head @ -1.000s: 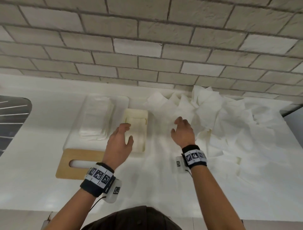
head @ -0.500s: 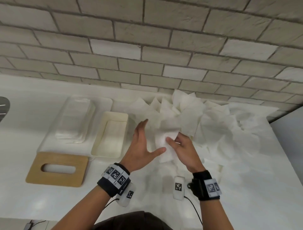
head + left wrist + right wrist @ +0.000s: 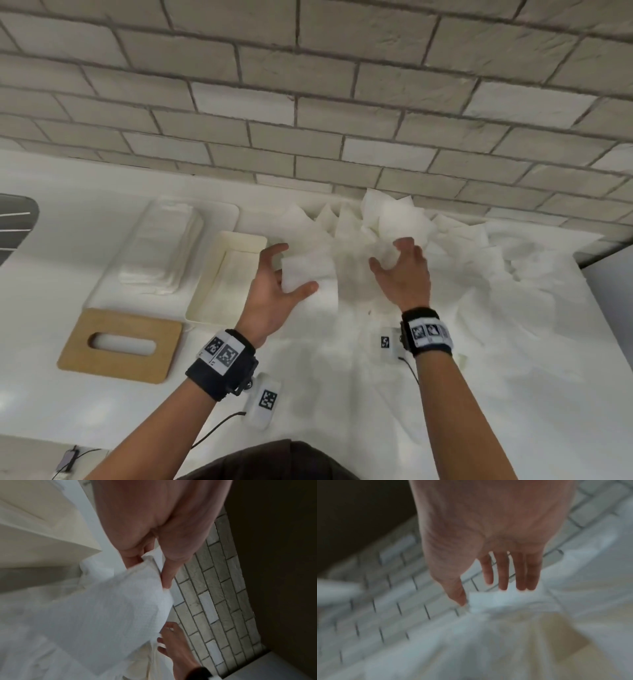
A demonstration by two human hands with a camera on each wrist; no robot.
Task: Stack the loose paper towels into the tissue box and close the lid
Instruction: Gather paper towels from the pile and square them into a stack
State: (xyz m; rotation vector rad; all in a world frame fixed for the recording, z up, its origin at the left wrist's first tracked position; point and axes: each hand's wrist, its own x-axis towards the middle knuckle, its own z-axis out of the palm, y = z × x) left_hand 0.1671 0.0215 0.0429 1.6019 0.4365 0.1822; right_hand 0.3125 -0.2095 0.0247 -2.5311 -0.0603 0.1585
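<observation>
My left hand (image 3: 294, 270) holds a folded white paper towel (image 3: 308, 274) just right of the open cream tissue box (image 3: 239, 240); in the left wrist view its fingers (image 3: 164, 574) pinch the paper towel (image 3: 111, 608) at its edge. My right hand (image 3: 388, 255) hovers with spread fingers over the pile of loose paper towels (image 3: 479, 274) and grips nothing. The right wrist view is blurred and shows the right hand (image 3: 484, 595) with straight fingers just above a sheet of the pile (image 3: 505, 628). The wooden lid (image 3: 120, 346) with its slot lies flat in front of the box.
A clear wrapper with a stack of towels (image 3: 161, 253) lies left of the box. The brick wall (image 3: 308, 120) stands right behind the pile. A dark sink edge (image 3: 17, 226) is at far left. The counter ends at the right (image 3: 599, 260).
A second ago both hands were empty. Half a second ago both held one towel. Now the right hand has let go and moved back over the pile; the left keeps the towel.
</observation>
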